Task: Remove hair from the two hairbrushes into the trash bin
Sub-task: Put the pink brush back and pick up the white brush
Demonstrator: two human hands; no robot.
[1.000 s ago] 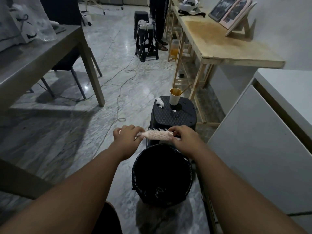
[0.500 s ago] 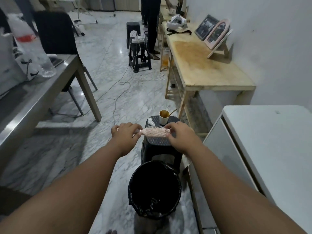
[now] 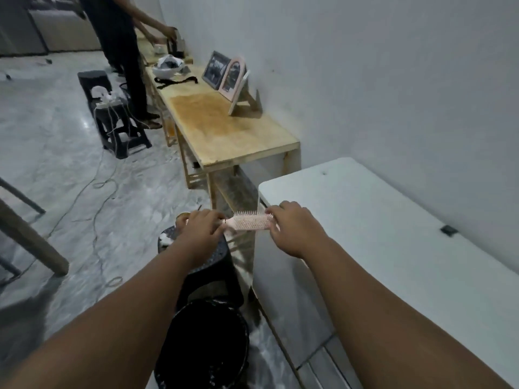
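The left hand (image 3: pixel 200 230) is curled round the handle of the pink hairbrush (image 3: pixel 251 222), hiding the handle almost wholly, and the right hand (image 3: pixel 292 230) pinches the far end of the brush head, so both hands clamp the one brush, held level in the air with its bristles pointing up and away. Whether any hair sits among the bristles is too fine to tell. At far left a slanted wooden table leg (image 3: pixel 28 237) is cut off by the frame edge, and thin cables (image 3: pixel 104 175) trail over the marble floor to a dark stool (image 3: pixel 112 116) bearing white plugs. Behind it stands another person (image 3: pixel 120 51), cut off above the shoulders. A black stool (image 3: pixel 213 265) stands under the brush, its top mostly covered by the left hand and forearm; a cup (image 3: pixel 182 217) on it shows only as a sliver. Nearer, the black-lined trash bin (image 3: pixel 202 346) is partly hidden by the left forearm and cut off below. Along the wall runs a wooden table (image 3: pixel 224 127) with a dark picture frame (image 3: pixel 214 70), too blurred to read, and a pink arched mirror (image 3: pixel 233 77). At right is a white tabletop (image 3: pixel 393 220); a small dark object (image 3: pixel 448 230) on it cannot be identified.
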